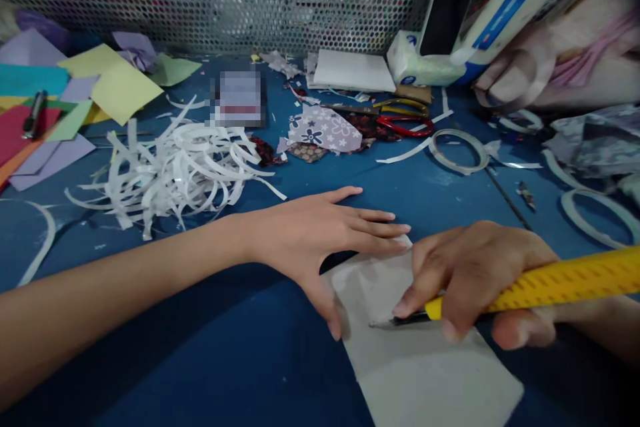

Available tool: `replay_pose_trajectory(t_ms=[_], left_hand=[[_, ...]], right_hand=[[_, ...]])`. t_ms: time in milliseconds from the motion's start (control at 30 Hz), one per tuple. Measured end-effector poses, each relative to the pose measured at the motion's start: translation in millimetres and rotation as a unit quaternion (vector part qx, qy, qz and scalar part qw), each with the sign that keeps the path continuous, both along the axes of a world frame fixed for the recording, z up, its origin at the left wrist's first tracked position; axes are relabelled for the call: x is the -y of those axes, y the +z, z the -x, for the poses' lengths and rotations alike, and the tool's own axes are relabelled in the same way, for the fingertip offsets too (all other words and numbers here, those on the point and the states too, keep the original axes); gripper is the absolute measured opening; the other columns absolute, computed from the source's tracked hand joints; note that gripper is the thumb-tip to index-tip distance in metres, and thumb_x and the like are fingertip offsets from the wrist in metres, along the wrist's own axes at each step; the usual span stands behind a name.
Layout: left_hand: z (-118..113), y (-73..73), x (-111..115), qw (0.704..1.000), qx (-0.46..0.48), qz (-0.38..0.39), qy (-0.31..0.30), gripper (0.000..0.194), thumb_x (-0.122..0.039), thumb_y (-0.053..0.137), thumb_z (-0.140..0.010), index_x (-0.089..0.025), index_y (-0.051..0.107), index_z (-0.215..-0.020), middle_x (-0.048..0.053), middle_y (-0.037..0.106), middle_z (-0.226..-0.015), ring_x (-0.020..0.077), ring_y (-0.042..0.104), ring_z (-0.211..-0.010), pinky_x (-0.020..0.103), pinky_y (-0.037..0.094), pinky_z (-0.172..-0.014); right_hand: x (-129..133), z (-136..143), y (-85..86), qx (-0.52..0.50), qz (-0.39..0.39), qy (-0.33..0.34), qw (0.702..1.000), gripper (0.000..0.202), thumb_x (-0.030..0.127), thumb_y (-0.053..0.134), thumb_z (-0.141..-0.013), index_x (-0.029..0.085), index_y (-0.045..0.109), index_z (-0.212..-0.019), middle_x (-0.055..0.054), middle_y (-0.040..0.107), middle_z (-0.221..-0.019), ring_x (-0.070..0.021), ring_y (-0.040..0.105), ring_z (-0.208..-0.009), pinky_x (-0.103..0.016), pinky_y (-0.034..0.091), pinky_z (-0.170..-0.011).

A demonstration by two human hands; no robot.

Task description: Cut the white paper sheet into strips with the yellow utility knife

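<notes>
A light grey sheet of cardboard (425, 373) lies on the blue table, angled toward me. My left hand (320, 233) rests over its far left edge, fingers spread, with the thumb along the left side. Gripped in my right hand (480, 273) is a yellow utility knife (570, 283), its handle running off to the right. The knife's metal tip meets the cardboard's surface between my two hands. My right palm and wrist cover part of the cardboard's right side.
Curled white paper strips (185, 170) are heaped at left, near coloured paper sheets (110, 83). Behind my hands lie scissors (405, 121), patterned fabric scraps (325, 130) and a tape roll (459, 151). A perforated metal panel (250, 0) bounds the back; a tissue pack (425, 63) stands there.
</notes>
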State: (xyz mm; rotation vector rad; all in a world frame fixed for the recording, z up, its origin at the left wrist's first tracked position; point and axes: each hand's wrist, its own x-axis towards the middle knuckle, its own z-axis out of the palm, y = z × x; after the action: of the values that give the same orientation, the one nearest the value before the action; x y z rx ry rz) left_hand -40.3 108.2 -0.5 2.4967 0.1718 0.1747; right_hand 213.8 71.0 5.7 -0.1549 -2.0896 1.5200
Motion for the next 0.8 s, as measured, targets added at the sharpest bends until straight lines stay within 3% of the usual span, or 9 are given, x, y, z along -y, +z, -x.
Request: replay_pose_trajectory(t_ms=[133, 267, 533, 800], left_hand=[[0, 0.3, 0, 1.0, 0.003, 0.002, 0.004, 0.097, -0.061, 0.077, -0.081, -0.016, 0.039, -0.158, 0.004, 0.028, -0.167, 0.0277, 0.026, -0.156, 0.037, -0.012, -0.127], [1, 1.1, 0, 1.0, -0.003, 0.013, 0.002, 0.097, -0.06, 0.078, -0.081, -0.018, 0.037, -0.159, 0.003, 0.026, -0.167, 0.0289, 0.025, -0.156, 0.039, -0.012, -0.127], [1, 1.7, -1, 1.0, 0.004, 0.019, 0.002, 0.098, -0.058, 0.079, -0.08, -0.017, 0.038, -0.159, 0.005, 0.029, -0.167, 0.0323, 0.027, -0.155, 0.043, -0.009, -0.128], [1, 2.1, -1, 1.0, 0.001, 0.024, 0.009, 0.1, -0.057, 0.083, -0.077, -0.023, 0.038, -0.159, 0.003, 0.031, -0.166, 0.0353, 0.029, -0.154, 0.047, -0.007, -0.128]], right_hand=[[11, 4, -4.9, -0.046, -0.033, -0.052, 0.997, 0.028, 0.036, 0.062, -0.098, 0.018, 0.074, -0.08, -0.008, 0.081, -0.08, -0.0153, 0.078, -0.072, -0.022, 0.057, -0.072], [20, 6, -4.5, -0.022, -0.031, -0.083, 0.996, 0.03, 0.036, 0.059, -0.097, 0.02, 0.074, -0.075, -0.007, 0.082, -0.086, -0.0137, 0.075, -0.065, -0.022, 0.055, -0.065], [13, 4, 3.6, -0.011, -0.062, -0.058, 0.996, 0.029, 0.03, 0.055, -0.1, 0.018, 0.072, -0.08, -0.005, 0.08, -0.081, -0.0133, 0.077, -0.071, -0.022, 0.057, -0.07], [19, 1, 19.9, 0.073, -0.058, -0.109, 0.99, 0.033, 0.035, 0.057, -0.102, 0.021, 0.069, -0.076, -0.004, 0.081, -0.08, -0.013, 0.077, -0.072, -0.023, 0.057, -0.073]])
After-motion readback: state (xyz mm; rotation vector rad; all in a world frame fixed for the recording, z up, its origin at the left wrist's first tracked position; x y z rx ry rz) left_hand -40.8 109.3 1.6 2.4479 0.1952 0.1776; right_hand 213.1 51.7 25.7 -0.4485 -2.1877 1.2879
